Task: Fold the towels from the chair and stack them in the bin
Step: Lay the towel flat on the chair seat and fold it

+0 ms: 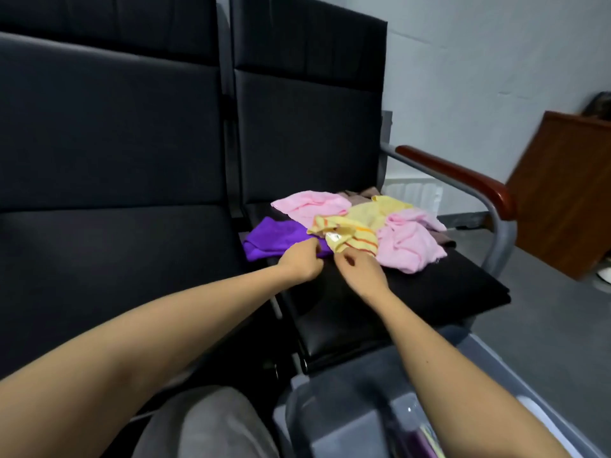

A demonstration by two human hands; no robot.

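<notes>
Several crumpled towels lie in a heap on the black seat of the chair (413,292): a purple towel (274,238), a yellow striped towel (350,238), a pale yellow towel (373,211), two pink towels (312,204) (408,246) and a brown one at the back. My left hand (302,261) has curled fingers at the near edge of the purple towel. My right hand (358,269) pinches toward the near corner of the yellow striped towel; whether it grips cloth is unclear. A clear plastic bin (334,421) stands on the floor below my right forearm.
The chair has a wooden armrest (463,175) on a grey metal frame at its right. A second dark seat (115,259) adjoins on the left. A wooden cabinet (568,193) stands at the right by the wall. My grey-trousered knee (205,424) is at the bottom.
</notes>
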